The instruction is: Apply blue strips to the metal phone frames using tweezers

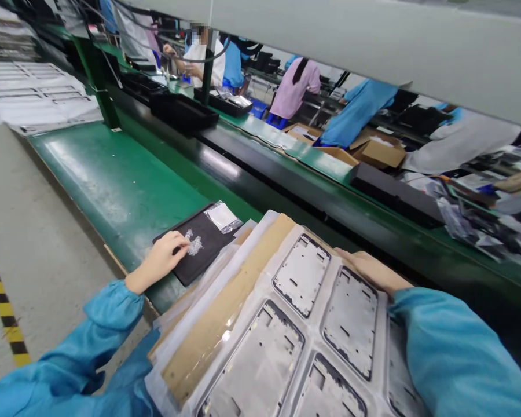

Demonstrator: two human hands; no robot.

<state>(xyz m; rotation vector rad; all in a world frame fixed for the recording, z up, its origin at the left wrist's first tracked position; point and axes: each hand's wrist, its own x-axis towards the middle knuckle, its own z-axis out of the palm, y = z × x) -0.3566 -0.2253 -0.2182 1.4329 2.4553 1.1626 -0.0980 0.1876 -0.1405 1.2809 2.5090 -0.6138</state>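
My left hand's (165, 256) curled fingers reach small clear pieces (195, 247); whether they pinch any, I can't tell. Many remain loose on the black mat (200, 270). Grey device frames (301, 272) fill the plastic tray (313, 331), how many finished unclear; my right hand (367, 268) touches its far edge, fingers hidden.

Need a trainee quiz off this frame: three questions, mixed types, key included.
1. True or false: the left hand is beside the small clear pieces on the dark mat.
2. Fill in: the right hand is at the edge of the ____ holding grey panels.
3. The person's sleeves are: A) pink B) white C) blue

Key: 1. True; 2. tray; 3. C
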